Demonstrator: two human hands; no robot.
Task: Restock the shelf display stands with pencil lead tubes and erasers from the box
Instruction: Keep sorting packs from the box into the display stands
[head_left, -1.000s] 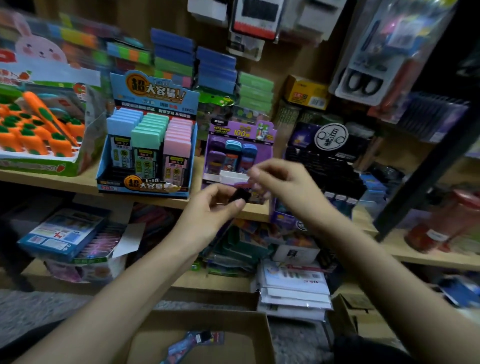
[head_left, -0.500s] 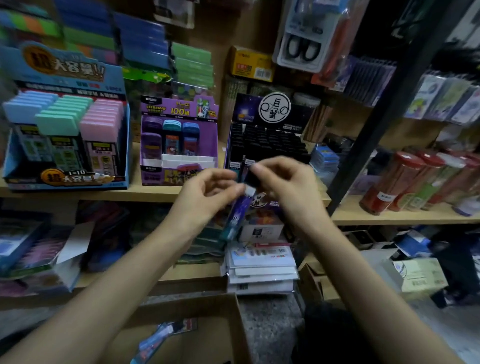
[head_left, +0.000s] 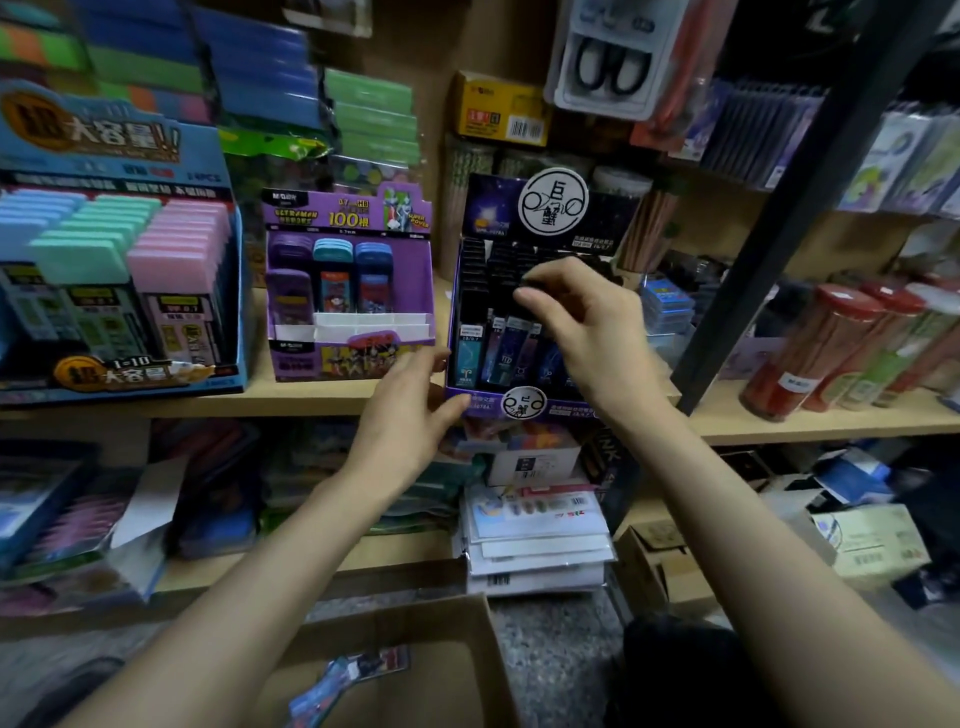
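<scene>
0.5 s ago both hands held the pencil lead tube (head_left: 535, 283) before the shelf (head_left: 311, 397); now the right hand (head_left: 587, 332) alone pinches its black cap in a narrow grip, over the dark display stand (head_left: 519, 405); the left hand (head_left: 410, 410), fingers relaxed, touches the stand's corner; 1 tube looks nearly slotted among matching caps.

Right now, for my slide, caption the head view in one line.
Right hand pinches a pencil lead tube at the dark display stand; left hand touches the stand's front corner.
</scene>
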